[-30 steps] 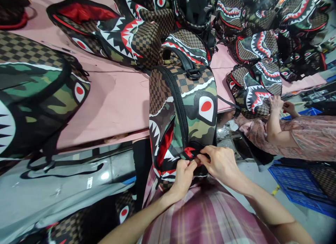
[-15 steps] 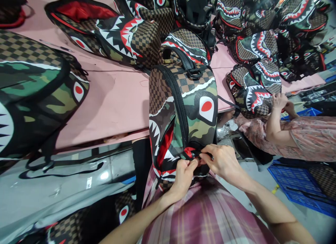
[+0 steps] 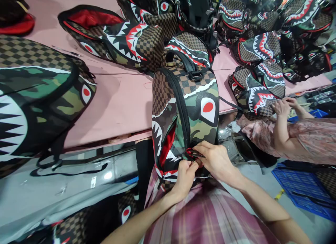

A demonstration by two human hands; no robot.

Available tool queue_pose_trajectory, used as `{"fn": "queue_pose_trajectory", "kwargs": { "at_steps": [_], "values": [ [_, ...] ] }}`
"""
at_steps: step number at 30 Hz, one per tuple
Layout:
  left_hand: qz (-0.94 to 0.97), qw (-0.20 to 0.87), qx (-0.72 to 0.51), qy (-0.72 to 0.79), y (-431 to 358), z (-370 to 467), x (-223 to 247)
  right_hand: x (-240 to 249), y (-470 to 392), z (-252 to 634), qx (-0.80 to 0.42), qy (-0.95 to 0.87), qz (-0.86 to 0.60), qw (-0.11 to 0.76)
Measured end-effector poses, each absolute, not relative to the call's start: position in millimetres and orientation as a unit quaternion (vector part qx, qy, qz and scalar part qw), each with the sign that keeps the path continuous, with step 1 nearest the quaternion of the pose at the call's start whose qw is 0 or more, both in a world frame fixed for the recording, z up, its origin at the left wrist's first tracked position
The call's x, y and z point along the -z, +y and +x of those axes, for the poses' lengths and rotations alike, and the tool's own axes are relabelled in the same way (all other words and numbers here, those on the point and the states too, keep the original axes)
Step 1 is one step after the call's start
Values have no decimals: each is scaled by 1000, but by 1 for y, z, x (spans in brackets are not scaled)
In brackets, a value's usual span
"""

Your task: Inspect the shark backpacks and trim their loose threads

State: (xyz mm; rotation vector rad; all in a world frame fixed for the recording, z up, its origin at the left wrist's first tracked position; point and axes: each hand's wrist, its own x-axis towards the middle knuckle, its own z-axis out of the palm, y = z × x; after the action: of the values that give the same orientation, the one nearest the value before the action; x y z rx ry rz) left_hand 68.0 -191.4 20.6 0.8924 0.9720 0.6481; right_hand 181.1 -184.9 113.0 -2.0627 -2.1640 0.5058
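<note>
A backpack [image 3: 202, 128] with brown checks, camouflage and a printed shark face is propped on my lap against the table edge. Its front pocket gapes and shows red lining. My left hand [image 3: 186, 177] is closed, pinching the fabric at the lower end of the black zipper [image 3: 183, 111]. Close beside it, my right hand [image 3: 216, 161] is closed with its fingertips at the zipper opening, where red lining shows. A slim dark piece lies at those fingertips; its kind is hard to make out. The fingers hide the spot between both hands.
Similar backpacks lie along the pink table [image 3: 123, 104], with a large one [image 3: 39, 107] at the left. At the right, another person's hands [image 3: 283, 105] touch a backpack [image 3: 258, 97]. A blue crate [image 3: 296, 188] stands on the floor there.
My right hand's fingertips have moved slightly left, further in at the zipper opening. My left hand keeps its pinch. The whole view has shifted a little.
</note>
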Motion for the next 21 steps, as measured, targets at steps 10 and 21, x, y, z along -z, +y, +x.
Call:
{"fn": "queue_pose_trajectory", "kwargs": {
  "at_steps": [10, 21],
  "values": [
    [386, 791, -276, 386, -180, 62, -48, -105, -181, 202, -260, -576, -704, 325],
    [525, 697, -276, 403, -173, 53, -63, -119, -181, 198, -228, -711, -642, 176]
  ]
}}
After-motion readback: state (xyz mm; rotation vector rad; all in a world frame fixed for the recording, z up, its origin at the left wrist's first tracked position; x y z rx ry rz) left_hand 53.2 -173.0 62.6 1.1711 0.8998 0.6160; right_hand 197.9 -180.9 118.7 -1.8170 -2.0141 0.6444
